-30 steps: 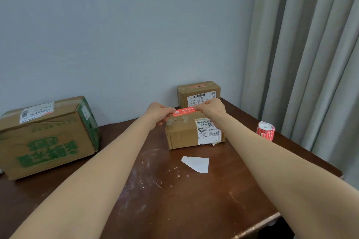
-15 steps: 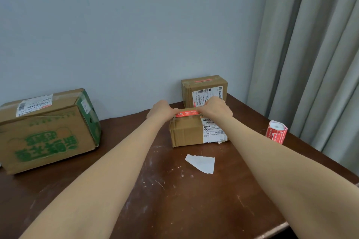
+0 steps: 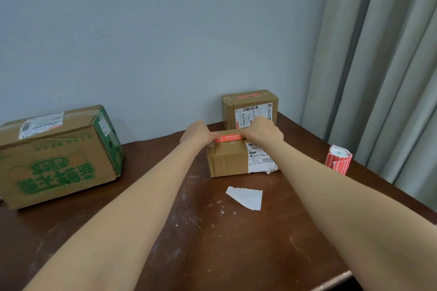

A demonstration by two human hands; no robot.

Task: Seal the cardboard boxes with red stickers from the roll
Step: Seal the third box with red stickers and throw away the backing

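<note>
Your fingers (image 3: 246,135) pinch both ends of the red printed paper sticker (image 3: 229,138), left hand (image 3: 196,132), right hand (image 3: 262,130), flat atop the small closed brown cardboard box (image 3: 228,160), mid scratched tabletop (image 3: 212,231).

Both bare arms are stretched forward; the left hand (image 3: 196,133) and right hand (image 3: 262,130) are held knuckles-up, fingers curled, mid-frame.
</note>
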